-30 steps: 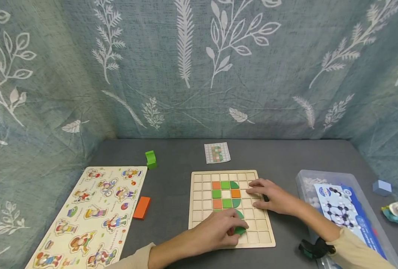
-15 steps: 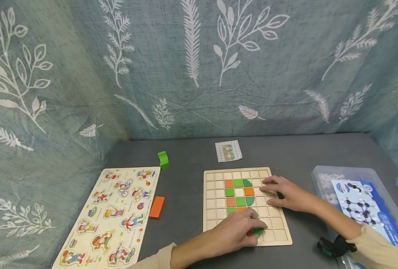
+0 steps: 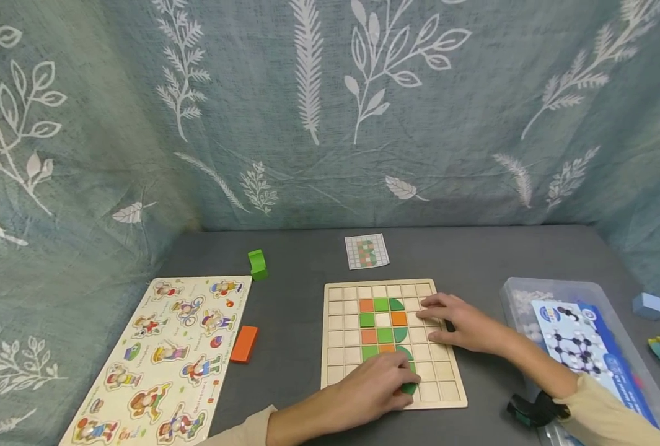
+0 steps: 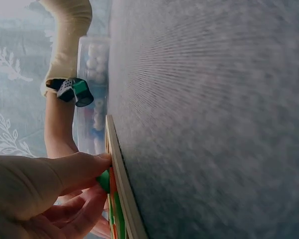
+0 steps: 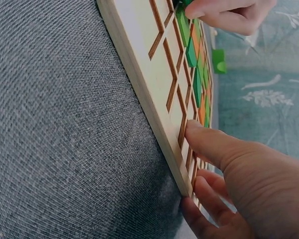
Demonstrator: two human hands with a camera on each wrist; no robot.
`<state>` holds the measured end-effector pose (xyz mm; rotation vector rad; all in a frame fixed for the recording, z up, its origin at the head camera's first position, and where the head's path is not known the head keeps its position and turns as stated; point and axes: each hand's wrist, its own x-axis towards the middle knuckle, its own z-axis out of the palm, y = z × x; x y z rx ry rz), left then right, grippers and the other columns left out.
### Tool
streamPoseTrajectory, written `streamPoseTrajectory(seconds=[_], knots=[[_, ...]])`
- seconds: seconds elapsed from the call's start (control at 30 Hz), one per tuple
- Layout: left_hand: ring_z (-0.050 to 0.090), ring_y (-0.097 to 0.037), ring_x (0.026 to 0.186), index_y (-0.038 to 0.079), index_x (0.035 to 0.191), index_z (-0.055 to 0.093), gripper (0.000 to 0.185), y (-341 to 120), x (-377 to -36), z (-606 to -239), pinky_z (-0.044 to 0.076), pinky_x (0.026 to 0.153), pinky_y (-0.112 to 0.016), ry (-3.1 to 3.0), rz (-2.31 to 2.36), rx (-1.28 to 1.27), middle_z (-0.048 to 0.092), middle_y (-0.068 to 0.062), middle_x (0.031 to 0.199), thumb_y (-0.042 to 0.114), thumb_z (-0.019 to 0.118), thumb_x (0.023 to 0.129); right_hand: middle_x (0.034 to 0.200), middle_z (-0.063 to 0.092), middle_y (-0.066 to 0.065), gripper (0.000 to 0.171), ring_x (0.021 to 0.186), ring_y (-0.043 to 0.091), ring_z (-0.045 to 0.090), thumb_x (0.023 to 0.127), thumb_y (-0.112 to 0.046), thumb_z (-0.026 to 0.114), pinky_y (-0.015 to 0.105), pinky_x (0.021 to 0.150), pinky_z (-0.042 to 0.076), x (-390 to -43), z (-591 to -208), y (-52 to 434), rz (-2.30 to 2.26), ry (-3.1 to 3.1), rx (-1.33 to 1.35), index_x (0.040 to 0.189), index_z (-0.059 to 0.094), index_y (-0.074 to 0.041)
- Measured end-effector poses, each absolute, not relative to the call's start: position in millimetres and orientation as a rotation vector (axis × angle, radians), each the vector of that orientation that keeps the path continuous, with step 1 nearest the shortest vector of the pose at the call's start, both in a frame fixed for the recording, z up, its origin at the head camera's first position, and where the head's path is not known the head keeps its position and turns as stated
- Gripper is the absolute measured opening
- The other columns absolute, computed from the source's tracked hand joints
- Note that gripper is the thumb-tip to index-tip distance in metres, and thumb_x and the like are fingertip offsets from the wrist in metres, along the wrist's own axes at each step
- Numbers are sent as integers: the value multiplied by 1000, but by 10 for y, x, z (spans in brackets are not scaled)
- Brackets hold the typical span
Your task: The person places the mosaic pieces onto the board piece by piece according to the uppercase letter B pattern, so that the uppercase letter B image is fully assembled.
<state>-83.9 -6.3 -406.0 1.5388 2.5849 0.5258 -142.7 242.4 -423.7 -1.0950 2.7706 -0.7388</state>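
A wooden grid board (image 3: 335,337) lies flat in the middle of the table, with orange (image 3: 366,305) and green tiles (image 3: 381,304) in its middle columns. Over its lower part, my left hand (image 3: 363,387) pinches a green rounded tile (image 3: 409,388) between thumb and fingers. That green tile (image 4: 105,180) shows between the fingertips in the left wrist view. My left palm covers several lower cells. At the board's right side, my right hand (image 3: 466,325) rests with relaxed fingers; its thumb (image 5: 204,137) touches bare cells, and other fingers lie by the board's edge.
A small pattern card (image 3: 366,251) lies behind the board. To the left are a picture puzzle board (image 3: 157,371), an orange block (image 3: 244,344) and a green curved block (image 3: 258,265). A clear plastic box (image 3: 522,291) stands right, beside a blue block (image 3: 649,306).
My left fingers have slid slightly nearer on the board with the green rounded tile and now cover more of it. My right hand stays at the right edge. The head view has shifted sideways.
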Motion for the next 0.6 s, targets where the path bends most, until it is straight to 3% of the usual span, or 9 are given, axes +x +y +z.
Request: streamPoseTrajectory(seconds=[0.17, 0.4, 0.53, 0.6], knots=[[43, 2, 74, 22, 89, 73, 3, -151, -798, -4054, 29, 65, -5, 2650, 392, 1621, 57, 9, 88, 23, 71, 88, 128, 57, 17, 40, 114, 34, 55, 90, -21, 70, 47, 88, 49, -1430, -4250, 2350, -749, 2773, -1095, 126, 64, -5], [45, 1, 72, 23, 77, 74, 12, -147, -743, -4053, 28, 60, -4, 2720, 323, 1687, 58, 10, 86, 21, 70, 89, 127, 58, 16, 39, 112, 33, 56, 89, -20, 70, 46, 88, 49, -1442, -4286, 2370, -746, 2782, -1105, 124, 65, -5], [52, 0, 83, 21, 90, 74, 10, -219, -784, -4062, 37, 68, -5, 2688, 450, 1630, 61, 10, 95, 26, 65, 93, 128, 57, 16, 39, 114, 34, 55, 90, -23, 69, 47, 88, 49, -1428, -4294, 2357, -768, 2777, -1079, 125, 65, -7], [57, -4, 93, 19, 100, 74, 16, -289, -857, -4035, 45, 78, -11, 2704, 544, 1583, 64, 7, 103, 29, 63, 95, 131, 56, 17, 41, 117, 35, 54, 90, -23, 69, 48, 89, 49, -1412, -4271, 2330, -783, 2809, -1059, 127, 64, -7]])
